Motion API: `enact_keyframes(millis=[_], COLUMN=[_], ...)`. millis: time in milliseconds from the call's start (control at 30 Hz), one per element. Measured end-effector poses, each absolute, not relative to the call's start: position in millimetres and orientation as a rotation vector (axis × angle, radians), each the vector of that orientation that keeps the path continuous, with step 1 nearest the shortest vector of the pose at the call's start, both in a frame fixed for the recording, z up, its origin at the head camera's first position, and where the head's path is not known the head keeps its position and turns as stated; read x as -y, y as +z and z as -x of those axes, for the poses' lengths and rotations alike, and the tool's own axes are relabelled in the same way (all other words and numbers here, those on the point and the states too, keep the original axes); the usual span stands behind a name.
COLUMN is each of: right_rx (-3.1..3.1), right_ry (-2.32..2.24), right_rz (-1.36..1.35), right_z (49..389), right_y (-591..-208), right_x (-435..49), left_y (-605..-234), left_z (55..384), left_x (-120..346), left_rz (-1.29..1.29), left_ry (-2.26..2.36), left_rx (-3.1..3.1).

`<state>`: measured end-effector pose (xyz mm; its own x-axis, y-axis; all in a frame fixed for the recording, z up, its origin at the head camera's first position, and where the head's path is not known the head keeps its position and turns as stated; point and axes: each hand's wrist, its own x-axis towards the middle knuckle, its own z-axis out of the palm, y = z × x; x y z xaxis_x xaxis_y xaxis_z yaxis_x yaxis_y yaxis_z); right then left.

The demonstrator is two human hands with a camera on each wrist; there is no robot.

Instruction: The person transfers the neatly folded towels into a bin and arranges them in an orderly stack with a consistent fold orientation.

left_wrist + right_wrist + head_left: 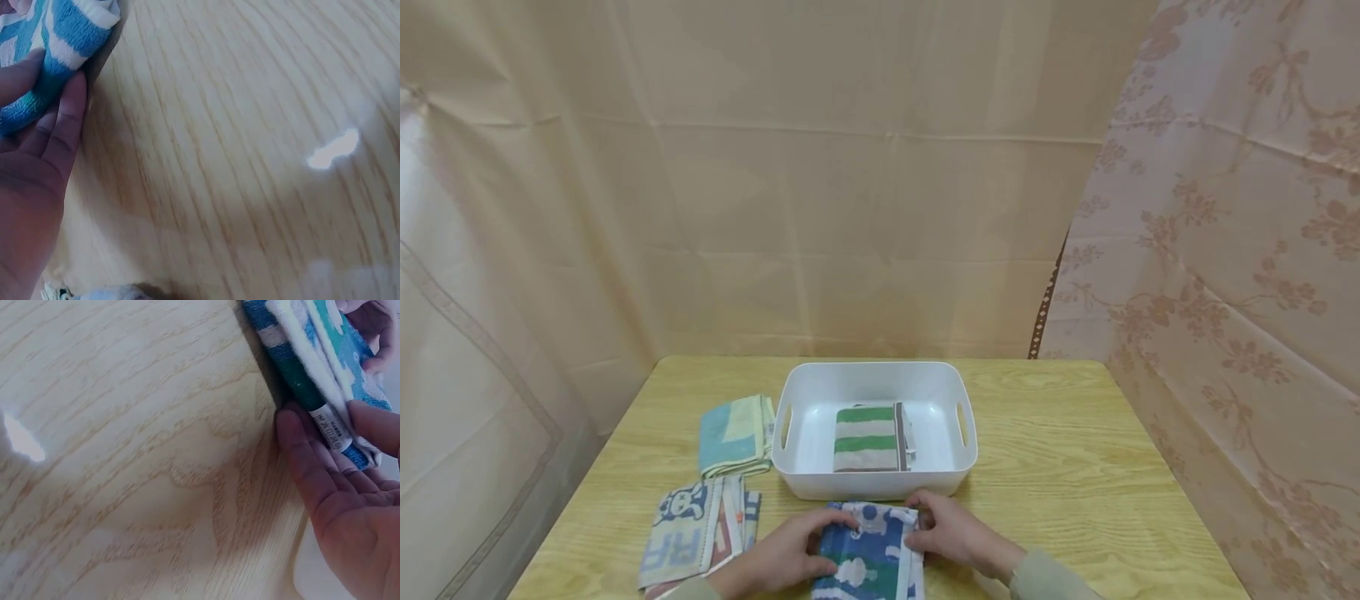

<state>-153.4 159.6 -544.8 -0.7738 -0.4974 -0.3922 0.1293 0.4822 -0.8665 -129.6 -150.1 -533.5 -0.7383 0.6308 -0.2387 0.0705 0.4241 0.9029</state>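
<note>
A folded blue, green and white towel (pixel 868 552) lies at the table's near side, in front of a white basket (pixel 874 484). My left hand (pixel 784 553) grips its left edge; in the left wrist view the thumb is over the towel (pixel 84 37) and the fingers reach under its side. On the opposite edge my right hand (pixel 957 532) grips it, thumb above and fingers below. A white label (pixel 331 428) shows there among the folded layers in the right wrist view. Inside the basket lies a folded towel with green, white and brown stripes (pixel 865 440).
Left of the basket sits a folded light blue and yellow towel (pixel 733 433). Nearer, beside my left forearm, lie overlapping folded towels, the top one beige and blue with a bear figure (pixel 677 533). The wooden table (pixel 1060 467) meets hanging curtains at its back and sides.
</note>
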Motion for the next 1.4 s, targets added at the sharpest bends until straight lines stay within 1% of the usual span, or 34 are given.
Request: enact_keyframes(millis=[133,233,400,833,1067,1400], right_rx=[-2.114,-2.108,-2.092,-1.998,-1.978,-2.079], right_ry=[-1.332,-1.373,-1.362,-1.33,-1.269,-1.214], right_rz=[0.333,0.398,0.519,0.631,0.742,0.65], right_z=[142,138,136,135,136,132], right_y=[-521,-517,-516,-517,-520,-519], right_x=[-156,-155,-158,-169,-175,-171], left_y=[-539,-539,-537,-541,-539,-540], left_z=[131,132,131,131,129,128], left_x=[148,147,145,143,140,139], left_rz=[-0.576,-0.552,-0.525,-0.504,-0.486,-0.459], left_ry=[1.274,1.258,1.246,1.212,1.238,1.257], left_rx=[-2.175,-2.198,-2.222,-2.274,-2.27,-2.263])
